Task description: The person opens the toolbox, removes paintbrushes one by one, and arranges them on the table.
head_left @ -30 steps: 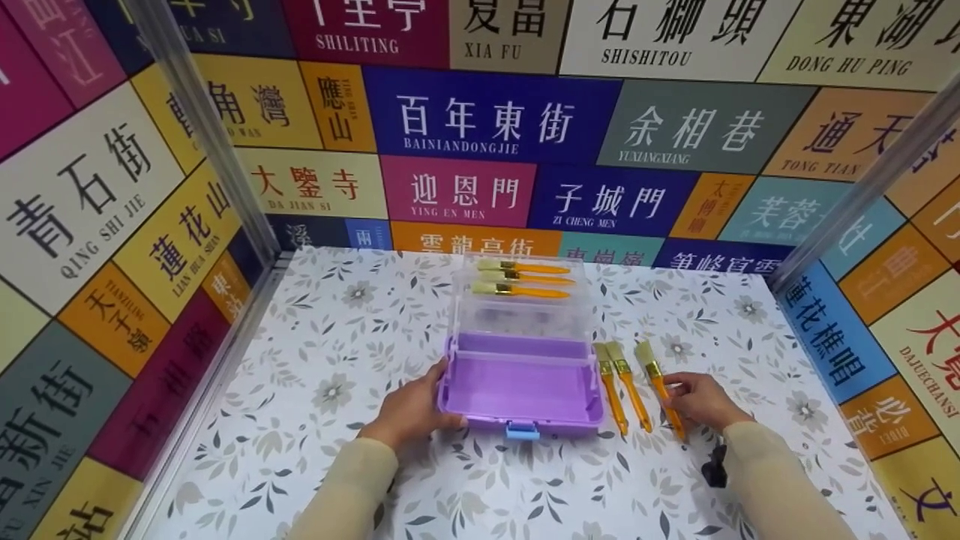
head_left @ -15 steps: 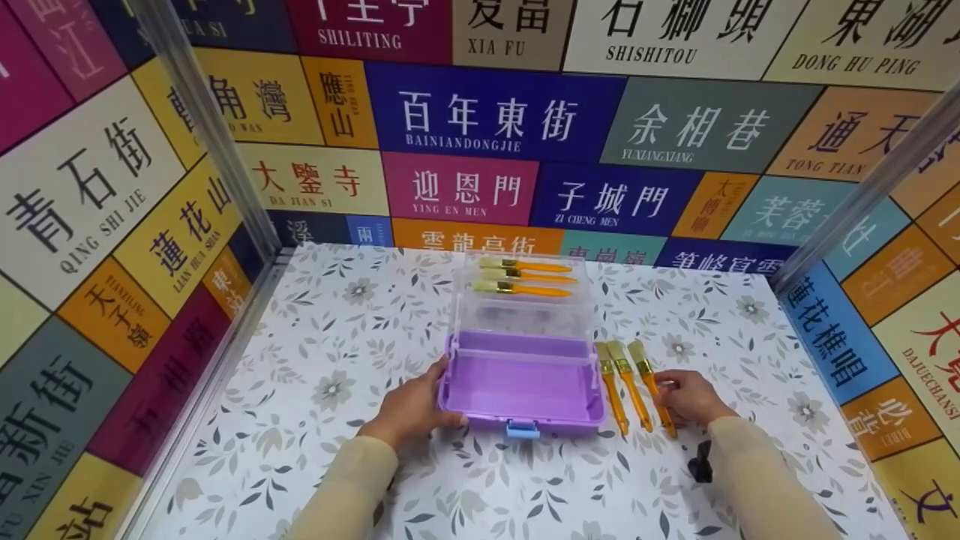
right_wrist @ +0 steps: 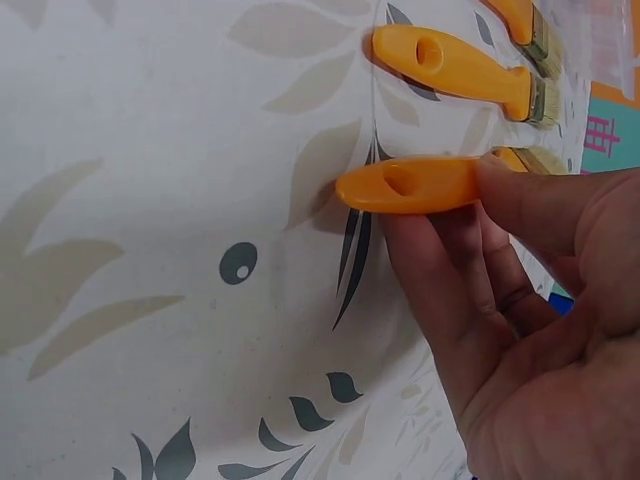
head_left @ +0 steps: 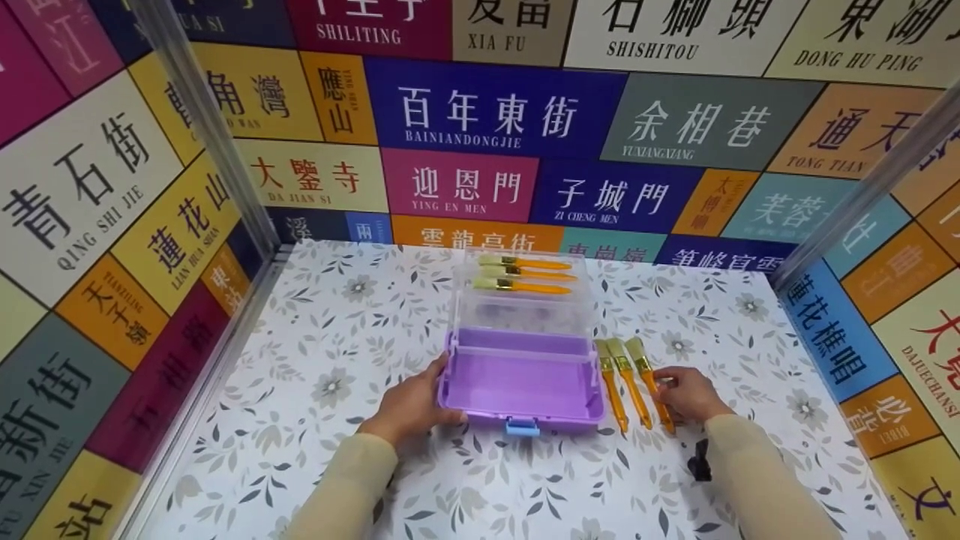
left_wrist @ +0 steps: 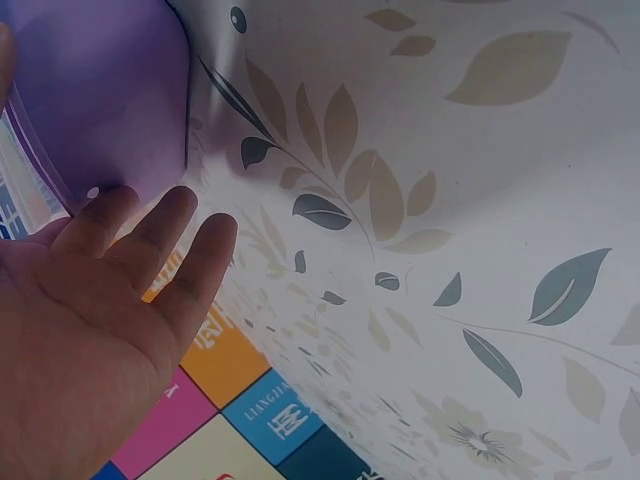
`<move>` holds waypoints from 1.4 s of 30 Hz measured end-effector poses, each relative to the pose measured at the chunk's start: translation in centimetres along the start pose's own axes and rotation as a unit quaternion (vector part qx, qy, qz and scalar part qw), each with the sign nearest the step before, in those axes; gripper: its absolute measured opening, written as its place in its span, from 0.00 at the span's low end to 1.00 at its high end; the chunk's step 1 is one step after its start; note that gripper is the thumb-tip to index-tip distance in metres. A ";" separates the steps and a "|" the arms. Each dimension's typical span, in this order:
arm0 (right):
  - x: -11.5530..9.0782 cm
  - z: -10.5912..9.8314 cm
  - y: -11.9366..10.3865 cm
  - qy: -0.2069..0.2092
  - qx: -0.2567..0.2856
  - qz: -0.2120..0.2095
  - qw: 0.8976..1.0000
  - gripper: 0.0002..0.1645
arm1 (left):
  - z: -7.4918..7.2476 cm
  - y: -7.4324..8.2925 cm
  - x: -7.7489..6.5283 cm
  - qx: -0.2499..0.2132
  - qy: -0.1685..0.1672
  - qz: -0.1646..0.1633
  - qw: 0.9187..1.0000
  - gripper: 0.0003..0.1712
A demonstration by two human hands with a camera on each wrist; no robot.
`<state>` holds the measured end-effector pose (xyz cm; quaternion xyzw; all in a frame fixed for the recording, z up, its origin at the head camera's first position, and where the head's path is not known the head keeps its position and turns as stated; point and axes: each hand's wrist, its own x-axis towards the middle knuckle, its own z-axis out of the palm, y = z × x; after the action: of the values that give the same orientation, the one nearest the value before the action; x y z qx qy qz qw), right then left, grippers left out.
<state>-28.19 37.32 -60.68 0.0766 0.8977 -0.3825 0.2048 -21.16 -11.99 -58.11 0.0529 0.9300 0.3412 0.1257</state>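
A purple plastic box (head_left: 521, 382) with a blue latch (head_left: 523, 427) lies with its clear lid (head_left: 517, 316) folded back. My left hand (head_left: 411, 403) rests against the box's left front corner, thumb at the front, fingers along the side; in the left wrist view these fingers (left_wrist: 165, 235) are loosely extended. To the right of the box, two orange-handled paintbrushes (head_left: 634, 390) lie side by side, bristles away from me. Beside them, my right hand (head_left: 688, 394) pinches a third paintbrush (right_wrist: 425, 185) by its handle between thumb and fingers, roughly parallel to the others.
Three more paintbrushes (head_left: 525, 286) lie crosswise in the clear lid at the back. A flower-patterned white cloth (head_left: 330, 330) covers the table. Printed panels (head_left: 495, 112) and metal posts (head_left: 217, 150) enclose it at the back and sides. A small black object (head_left: 700, 461) hangs by the right cuff.
My right hand has shifted the third paintbrush left, nearer to the other two, mostly in the first half second. My left hand and the box have stayed in place.
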 end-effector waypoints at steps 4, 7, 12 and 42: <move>0.0 -0.1 0.0 0.002 0.001 0.000 1.000 0.27 | -0.1 0.1 -0.1 -0.002 -0.003 -0.008 1.000 0.69; -0.2 -0.1 0.0 0.007 -0.004 -0.011 1.000 0.26 | -0.1 0.1 -0.1 -0.005 -0.004 -0.010 1.000 0.68; -0.5 -0.1 0.1 0.021 -0.023 -0.029 0.999 0.23 | -0.1 0.0 -0.1 -0.005 0.000 0.001 1.000 0.68; -1.8 -5.6 -7.1 0.031 -0.065 -0.109 0.992 0.25 | -0.1 -0.2 -0.1 -0.007 0.001 -0.003 1.000 0.70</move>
<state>-30.36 36.47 -51.77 -0.0229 0.9295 -0.3410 0.1387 -21.14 -12.21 -58.12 0.0493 0.9280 0.3470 0.1265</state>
